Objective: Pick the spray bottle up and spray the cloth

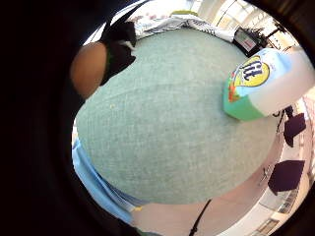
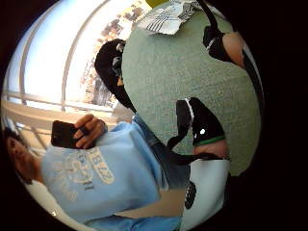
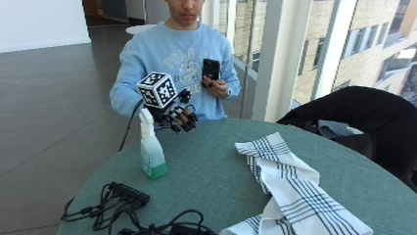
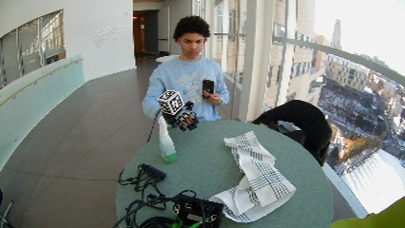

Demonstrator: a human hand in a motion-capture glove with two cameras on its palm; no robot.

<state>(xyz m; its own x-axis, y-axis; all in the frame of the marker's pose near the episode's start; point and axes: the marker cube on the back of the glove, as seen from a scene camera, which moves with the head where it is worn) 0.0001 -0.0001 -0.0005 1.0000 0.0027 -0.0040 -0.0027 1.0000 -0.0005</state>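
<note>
A spray bottle [image 3: 151, 149] with a white top and green liquid at its base stands upright on the round green table [image 3: 208, 176], near its left edge. My gloved right hand [image 3: 176, 117] hovers in the air just above and right of the bottle's nozzle, fingers loosely curled, holding nothing. A white cloth with dark stripes [image 3: 283, 188] lies spread across the right half of the table. In the little finger side palm view the bottle [image 1: 268, 81] stands on the table beside the palm, and the cloth [image 1: 182, 22] lies at the far edge. The wide outside view shows the hand [image 4: 183, 118] beside the bottle [image 4: 166, 142].
Black cables and a power strip [image 3: 124, 196] lie at the table's near left edge. A dark jacket [image 3: 365, 117] hangs over a chair at the right. The person's bare left hand holds a black phone [image 3: 210, 70] at chest height.
</note>
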